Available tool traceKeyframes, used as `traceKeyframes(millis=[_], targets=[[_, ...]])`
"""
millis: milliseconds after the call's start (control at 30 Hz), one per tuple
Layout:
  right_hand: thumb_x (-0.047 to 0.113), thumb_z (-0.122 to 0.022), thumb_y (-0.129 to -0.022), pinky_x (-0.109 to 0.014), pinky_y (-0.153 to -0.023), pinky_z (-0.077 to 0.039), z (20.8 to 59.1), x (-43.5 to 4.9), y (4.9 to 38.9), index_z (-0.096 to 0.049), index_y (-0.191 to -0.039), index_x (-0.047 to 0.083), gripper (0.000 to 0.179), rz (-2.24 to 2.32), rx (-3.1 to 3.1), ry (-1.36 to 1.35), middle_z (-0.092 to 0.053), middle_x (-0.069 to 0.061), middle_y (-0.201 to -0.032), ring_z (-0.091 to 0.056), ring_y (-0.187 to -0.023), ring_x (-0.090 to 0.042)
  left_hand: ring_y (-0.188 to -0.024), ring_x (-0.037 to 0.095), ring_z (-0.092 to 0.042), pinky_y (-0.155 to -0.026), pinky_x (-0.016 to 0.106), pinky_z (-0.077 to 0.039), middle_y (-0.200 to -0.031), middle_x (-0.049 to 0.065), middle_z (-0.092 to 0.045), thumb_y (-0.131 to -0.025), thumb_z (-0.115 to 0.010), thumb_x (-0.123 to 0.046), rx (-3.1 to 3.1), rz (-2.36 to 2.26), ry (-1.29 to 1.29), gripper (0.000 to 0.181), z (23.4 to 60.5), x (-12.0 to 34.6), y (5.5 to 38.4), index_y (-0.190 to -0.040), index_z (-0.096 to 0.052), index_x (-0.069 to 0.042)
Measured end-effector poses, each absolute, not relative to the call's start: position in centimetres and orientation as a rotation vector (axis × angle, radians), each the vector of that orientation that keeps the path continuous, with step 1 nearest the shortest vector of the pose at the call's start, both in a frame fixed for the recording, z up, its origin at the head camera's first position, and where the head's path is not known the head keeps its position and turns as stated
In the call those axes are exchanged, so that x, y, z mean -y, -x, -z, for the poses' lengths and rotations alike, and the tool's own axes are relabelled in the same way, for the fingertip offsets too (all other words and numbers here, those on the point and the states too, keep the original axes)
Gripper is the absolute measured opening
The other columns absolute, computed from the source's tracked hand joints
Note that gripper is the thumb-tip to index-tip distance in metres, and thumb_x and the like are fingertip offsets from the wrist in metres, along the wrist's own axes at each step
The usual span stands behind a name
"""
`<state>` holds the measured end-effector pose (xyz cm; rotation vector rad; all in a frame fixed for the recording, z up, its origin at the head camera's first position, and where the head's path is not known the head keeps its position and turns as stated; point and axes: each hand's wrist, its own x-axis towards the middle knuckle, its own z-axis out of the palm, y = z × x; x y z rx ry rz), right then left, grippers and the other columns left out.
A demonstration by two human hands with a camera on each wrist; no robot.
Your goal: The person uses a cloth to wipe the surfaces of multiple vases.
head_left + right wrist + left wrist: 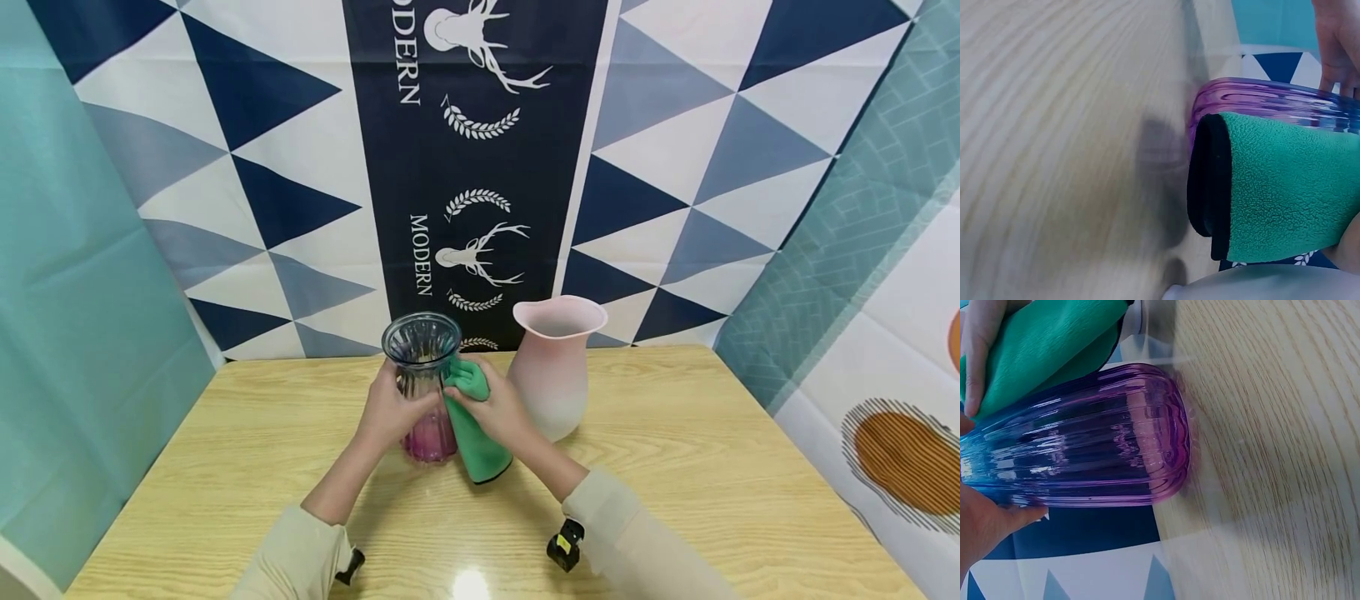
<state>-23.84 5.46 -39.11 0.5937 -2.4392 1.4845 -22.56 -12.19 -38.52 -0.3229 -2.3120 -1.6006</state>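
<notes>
A ribbed glass vase (431, 437), blue at its flared rim and purple-pink at its base, stands roughly upright at the middle of the table. My left hand (392, 410) grips its left side below the rim, the thumb across the front. In my right hand (497, 407) is a folded green cloth (474, 446) with a black edge, held against the vase's right side. The cloth (1291, 187) hangs down beside the glass in the right wrist view. Whether the base (1169, 434) touches the table or is slightly raised, I cannot tell.
A pink-and-white vase (555, 383) with a wavy rim stands just right of my right hand. Beneath everything is a light wood table (675, 467). A patterned cloth wall (300, 192) rises behind its back edge, with hangings on both sides.
</notes>
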Motion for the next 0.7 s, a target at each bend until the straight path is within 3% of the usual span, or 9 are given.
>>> traceKeyframes(millis=[300,467,700], targets=[[0.031,-0.070,-0.082,-0.038,-0.087,-0.050,40.5,-5.8,23.6,-0.052,-0.129,0.013,0.054,-1.387,2.515,-0.589,-0.063,-0.009,-0.120,-0.061,-0.104,-0.023,-0.122,0.033,-0.050,-0.102,0.050,-0.041,-0.132,0.016,-0.051,-0.073,-0.075,-0.009,2.315,1.640,0.332,0.073,38.5,12.3,22.7,-0.137,-0.039,-0.011],[0.031,-0.069,-0.083,-0.042,-0.091,-0.049,40.9,-5.9,23.3,-0.051,-0.131,0.013,0.055,-1.362,2.553,-0.560,-0.060,-0.011,-0.126,-0.060,-0.109,-0.027,-0.120,0.031,-0.052,-0.100,0.048,-0.043,-0.130,0.015,-0.052,-0.074,-0.074,-0.013,2.352,1.616,0.319,0.073,38.5,12.3,22.8,-0.138,-0.037,-0.012],[0.031,-0.069,-0.083,-0.041,-0.087,-0.051,41.6,-6.0,23.3,-0.050,-0.131,0.014,0.055,-1.304,2.595,-0.564,-0.062,-0.012,-0.121,-0.061,-0.105,-0.027,-0.122,0.031,-0.048,-0.101,0.050,-0.042,-0.131,0.014,-0.050,-0.076,-0.074,-0.020,2.353,1.609,0.342,0.075,38.5,12.5,22.9,-0.139,-0.035,-0.013]])
